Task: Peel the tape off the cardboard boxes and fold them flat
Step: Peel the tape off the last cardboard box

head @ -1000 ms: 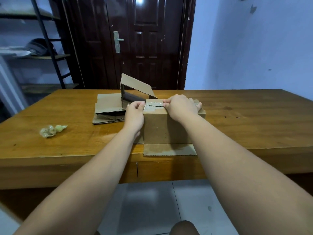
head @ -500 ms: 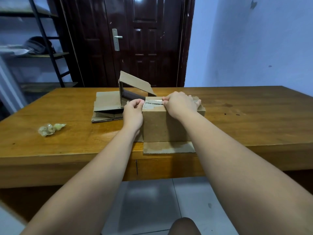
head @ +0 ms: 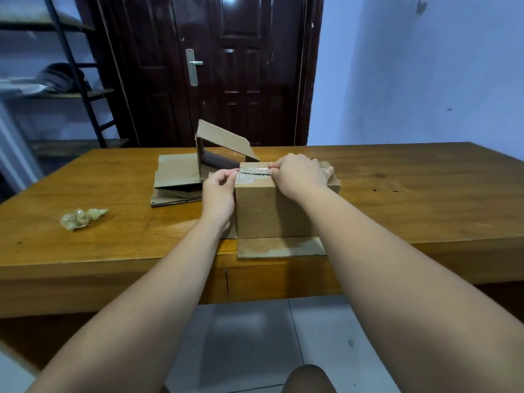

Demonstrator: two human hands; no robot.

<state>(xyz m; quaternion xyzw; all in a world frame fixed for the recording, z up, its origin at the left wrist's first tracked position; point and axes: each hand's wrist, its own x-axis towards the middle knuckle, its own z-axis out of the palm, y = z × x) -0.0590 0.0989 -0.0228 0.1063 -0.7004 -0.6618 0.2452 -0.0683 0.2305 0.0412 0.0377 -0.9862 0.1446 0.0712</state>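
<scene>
A brown cardboard box stands near the front edge of the wooden table, with one bottom flap lying flat toward me. A strip of clear tape runs along the seam on its top. My left hand grips the box's upper left corner, fingers curled over the edge. My right hand rests on the top, its fingertips pinching the tape at the seam. Behind and to the left lies a stack of flattened boxes, with one partly opened box standing on it.
A crumpled ball of peeled tape lies on the table at the left. A dark door is behind the table, a metal shelf rack at the left, a blue wall at the right. My knee shows below.
Both hands have stayed on the box top at the tape seam; the right fingertips have shifted slightly along the tape. The view has tilted a little.
</scene>
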